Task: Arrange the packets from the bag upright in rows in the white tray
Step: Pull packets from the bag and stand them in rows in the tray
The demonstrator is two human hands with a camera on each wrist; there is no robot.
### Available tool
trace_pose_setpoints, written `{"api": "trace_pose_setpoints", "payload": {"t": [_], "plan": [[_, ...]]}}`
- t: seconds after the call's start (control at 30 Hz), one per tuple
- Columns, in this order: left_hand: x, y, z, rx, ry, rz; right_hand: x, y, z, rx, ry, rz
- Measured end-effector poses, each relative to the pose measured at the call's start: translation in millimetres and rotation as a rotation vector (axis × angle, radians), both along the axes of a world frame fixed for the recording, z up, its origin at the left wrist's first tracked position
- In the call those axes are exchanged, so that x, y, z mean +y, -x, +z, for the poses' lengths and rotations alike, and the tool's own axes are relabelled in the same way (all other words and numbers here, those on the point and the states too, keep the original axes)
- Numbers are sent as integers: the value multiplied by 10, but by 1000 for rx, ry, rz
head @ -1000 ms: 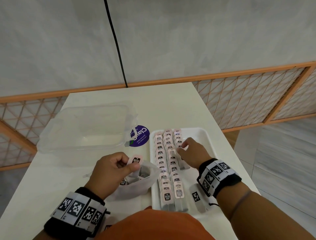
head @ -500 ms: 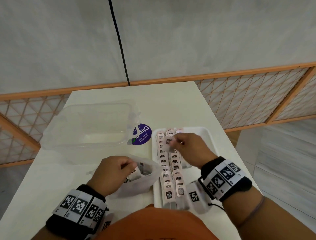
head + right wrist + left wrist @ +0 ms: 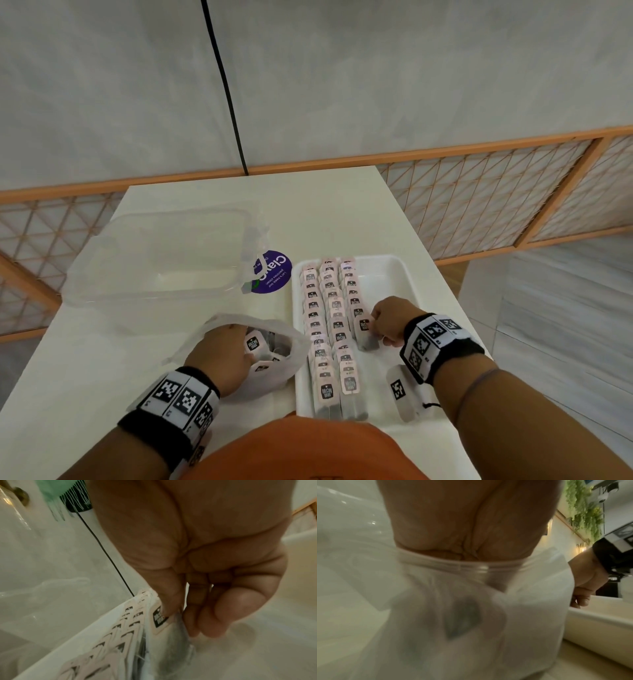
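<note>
packet in hand: a small tea packet [image 3: 363, 330] with a pink card top and a clear pouch below, standing at the near end of the third row in the white tray [image 3: 402, 274]; it looks tilted, not yet settled.
handling: likely very light and thin; the pouch is soft and would buckle or slide, so the stiffer card top is the best place to pinch.
right hand: the right hand [image 3: 390, 322] pinches that packet by its card top, thumb on the printed face, the other fingers curled behind it.
rows: two long rows and a shorter third one of packets [image 3: 327, 329] stand close together on the tray's left side; a nudge could probably topple neighbours.
bag: the bag [image 3: 281, 346], thin and frosted, lies on the tabletop [image 3: 85, 359] just left of the tray, with more packets inside.
left hand: the left hand [image 3: 222, 356] is inside the bag's mouth, fingers curled at a packet [image 3: 252, 343]; a firm grip cannot be told.
beyond: a clear plastic box [image 3: 161, 253] and a purple round sticker [image 3: 272, 272] lie farther back.
</note>
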State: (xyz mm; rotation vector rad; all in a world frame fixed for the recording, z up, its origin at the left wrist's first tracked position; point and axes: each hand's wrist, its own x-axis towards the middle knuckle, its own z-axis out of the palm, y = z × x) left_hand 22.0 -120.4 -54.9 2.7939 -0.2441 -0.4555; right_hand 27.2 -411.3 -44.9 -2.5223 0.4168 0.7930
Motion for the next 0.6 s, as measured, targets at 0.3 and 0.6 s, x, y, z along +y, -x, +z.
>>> {"api": "trace_pose_setpoints", "payload": {"t": [0.3,0.6], "plan": [[-23,28,-10,4,63,69,-5,-49,-186,41,-133,-150],[32,113,174,-125,317,133,45,3,-50,-147,-61,-111]]}}
